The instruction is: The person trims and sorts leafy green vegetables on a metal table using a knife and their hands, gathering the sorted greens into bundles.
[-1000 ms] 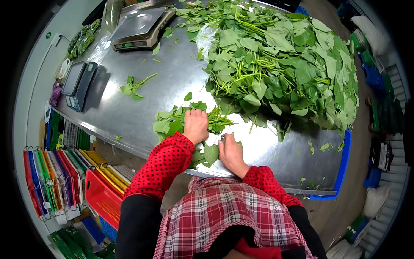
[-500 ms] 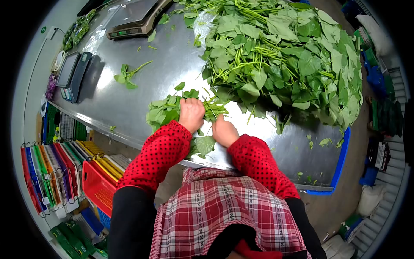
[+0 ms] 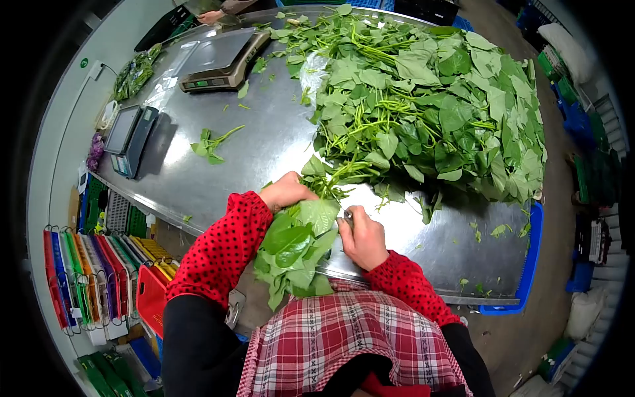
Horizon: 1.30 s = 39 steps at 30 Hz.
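My left hand [image 3: 289, 190] is closed around a bunch of leafy greens [image 3: 291, 248]. Its broad leaves hang down over the table's near edge, and its stems point up and away from me. My right hand [image 3: 365, 237] is just to the right of the stems, fingers curled around a small metal tool [image 3: 348, 214] that looks like a knife; most of it is hidden in the grip. Beyond both hands, a large heap of the same greens [image 3: 430, 106] covers the right back of the metal table [image 3: 258, 142].
Two scales, one flat [image 3: 221, 63] and one with a tilted display [image 3: 129, 139], stand at left. A loose sprig [image 3: 215, 142] lies between them and the heap. Colored crates [image 3: 92, 278] are below left; a blue tray edge [image 3: 532, 258] borders the right. Another person's hand [image 3: 210, 16] shows at the back.
The bunch in my left hand has swung toward me, its leaves now hanging over the edge. My right hand has moved slightly right and nearer. The view has shifted a little.
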Tool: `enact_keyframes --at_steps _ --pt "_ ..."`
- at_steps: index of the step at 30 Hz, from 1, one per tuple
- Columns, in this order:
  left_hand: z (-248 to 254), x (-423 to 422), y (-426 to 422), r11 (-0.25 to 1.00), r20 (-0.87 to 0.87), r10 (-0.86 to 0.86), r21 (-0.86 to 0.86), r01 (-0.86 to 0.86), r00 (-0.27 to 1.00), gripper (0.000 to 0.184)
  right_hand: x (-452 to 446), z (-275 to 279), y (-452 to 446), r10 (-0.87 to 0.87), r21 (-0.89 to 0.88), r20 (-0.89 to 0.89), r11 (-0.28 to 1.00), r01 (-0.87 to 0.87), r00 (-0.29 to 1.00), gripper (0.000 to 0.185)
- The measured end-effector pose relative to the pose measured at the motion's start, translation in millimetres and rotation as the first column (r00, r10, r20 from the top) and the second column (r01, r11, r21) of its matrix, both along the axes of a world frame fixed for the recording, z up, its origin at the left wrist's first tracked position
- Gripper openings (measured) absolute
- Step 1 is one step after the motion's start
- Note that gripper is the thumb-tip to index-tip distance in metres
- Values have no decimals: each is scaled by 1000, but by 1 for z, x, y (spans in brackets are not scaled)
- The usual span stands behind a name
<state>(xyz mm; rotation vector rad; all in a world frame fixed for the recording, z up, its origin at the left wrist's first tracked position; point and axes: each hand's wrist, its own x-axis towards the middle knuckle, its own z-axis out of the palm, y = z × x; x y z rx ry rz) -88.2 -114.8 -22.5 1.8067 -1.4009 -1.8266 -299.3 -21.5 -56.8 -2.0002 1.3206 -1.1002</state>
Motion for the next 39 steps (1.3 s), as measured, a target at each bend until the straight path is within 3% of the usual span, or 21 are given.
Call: enact_keyframes --at_steps 4,7,10,11,12,13,14,16,20,23,24,26,28,29,30,31,32,34,35,36,39 --pt "-11 -3 32 981 -476 195 108 -163 858 48 5 -1 -10 45 71 -144 997 -35 989 21" --pt "11 0 60 983 -513 171 151 -108 841 43 -32 -62 9 330 516 -419 853 -77 846 26" --pt "11 27 63 933 -621 295 24 -358 727 46 -72 -71 36 256 554 -321 832 -38 912 32" --pt "15 44 58 957 -491 278 67 -283 826 66 -79 -62 39 159 559 -232 829 -3 960 31" --pt "23 48 51 969 -405 165 -101 -224 899 60 -83 -51 25 42 532 -145 845 42 989 30" --pt "31 60 38 971 -61 49 -233 -62 997 52 -84 -44 19 33 518 -142 854 46 989 30" --pt "38 70 29 949 304 -44 -285 135 952 46 -85 -38 21 2 565 -89 823 49 996 28" --pt "46 71 15 786 770 141 -469 402 622 31 -82 -42 33 -35 615 -28 787 45 999 27" --pt "-30 84 -24 408 781 334 -625 666 528 26 -74 -72 65 -131 600 124 799 30 984 24" --pt "-57 -28 -8 422 307 4 -863 277 952 25 -99 -79 63 -349 390 83 873 292 933 19" --pt "-64 -73 5 490 183 -96 -847 206 978 19 -117 -67 58 -493 529 130 768 360 860 17" --pt "-84 -146 24 474 0 -325 -865 163 946 31 -154 -26 41 -609 384 179 767 515 773 17" --pt "-30 -163 19 659 -299 -547 -729 182 782 43 -186 5 40 -652 334 216 749 572 727 18" --pt "-16 -159 14 701 -458 -514 -712 47 725 53 -202 11 45 -649 242 169 757 607 742 17" --pt "-26 -144 1 607 -337 -517 -792 60 787 57 -211 13 52 -648 150 128 761 631 751 17" --pt "5 -118 1 879 -580 -348 -474 42 737 56 -212 8 60 -608 86 31 793 604 794 17" --pt "-14 -95 -12 946 -606 -247 -322 51 756 52 -213 -4 70 -569 29 -67 820 572 819 17" --pt "3 -46 -21 989 -668 -137 -131 66 731 43 -215 -37 89 -441 178 -406 821 543 800 26" --pt "12 -24 -17 982 -659 109 186 21 744 42 -205 -33 87 -386 77 -483 876 477 786 31" --pt "1 -7 -12 969 -712 206 244 -38 671 43 -188 -26 82 -333 -15 -557 920 392 761 36" --pt "-22 15 13 921 -759 349 388 -49 549 51 -137 -8 50 -193 248 -199 939 240 961 56"
